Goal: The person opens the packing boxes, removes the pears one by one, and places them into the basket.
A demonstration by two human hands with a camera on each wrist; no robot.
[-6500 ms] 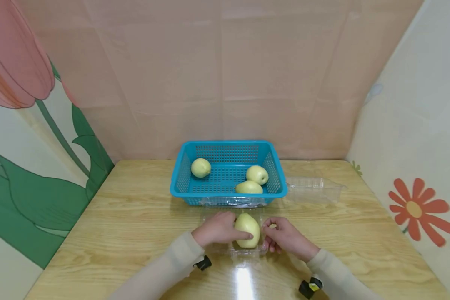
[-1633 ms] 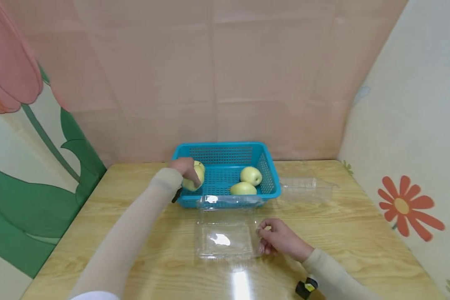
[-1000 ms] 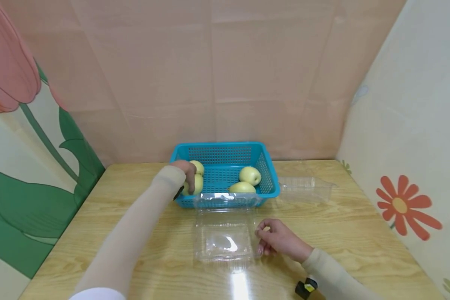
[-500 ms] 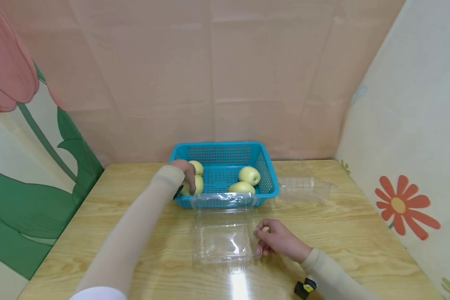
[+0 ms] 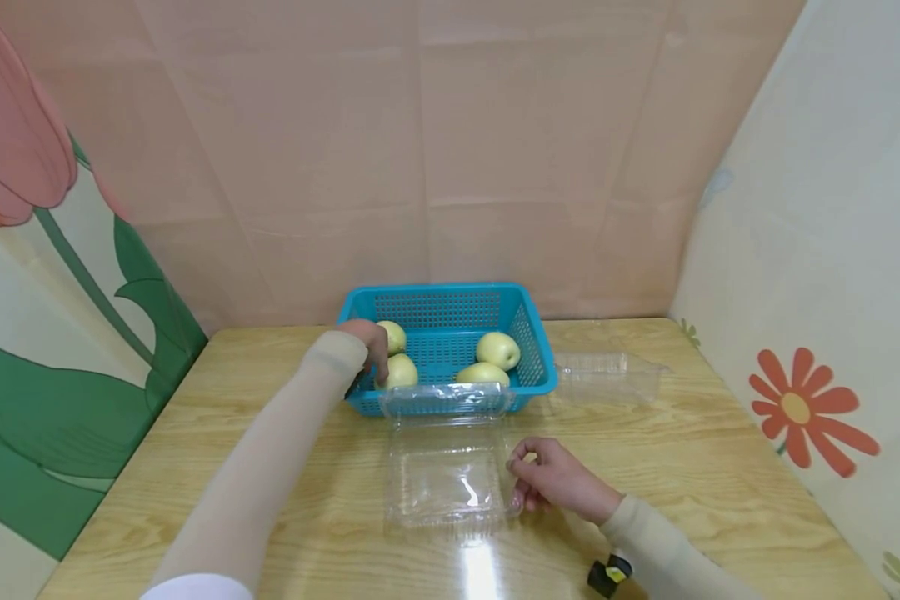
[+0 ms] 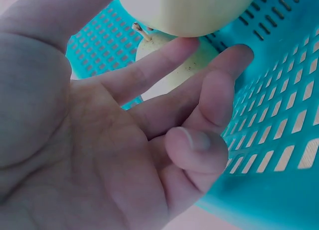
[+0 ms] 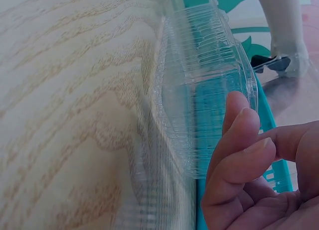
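In the head view, my left hand (image 5: 367, 339) reaches into the left end of the blue basket (image 5: 450, 287). Its fingers lie at the left side of a pale green pear (image 5: 402, 372) on the basket floor. The left wrist view shows loosely bent fingers, with one fingertip against that pear (image 6: 199, 11); the thumb tip is out of frame. Behind it lies a second pear (image 5: 392, 335). A clear plastic clamshell box (image 5: 446, 483) stands opened before the basket, its lid side toward the basket. My right hand (image 5: 558, 479) pinches the box's right edge.
Two more pears (image 5: 498, 351) lie in the basket's right end. Another clear plastic box (image 5: 607, 377) rests on the wooden table (image 5: 690, 467) to the basket's right. A pink backdrop (image 5: 420, 167) rises behind the table, and printed walls flank it.
Earlier, my left hand held a pear in the box; it then carried it into the basket's left end. The fingers have since loosened and the pear has rolled slightly right. My right hand stays put.
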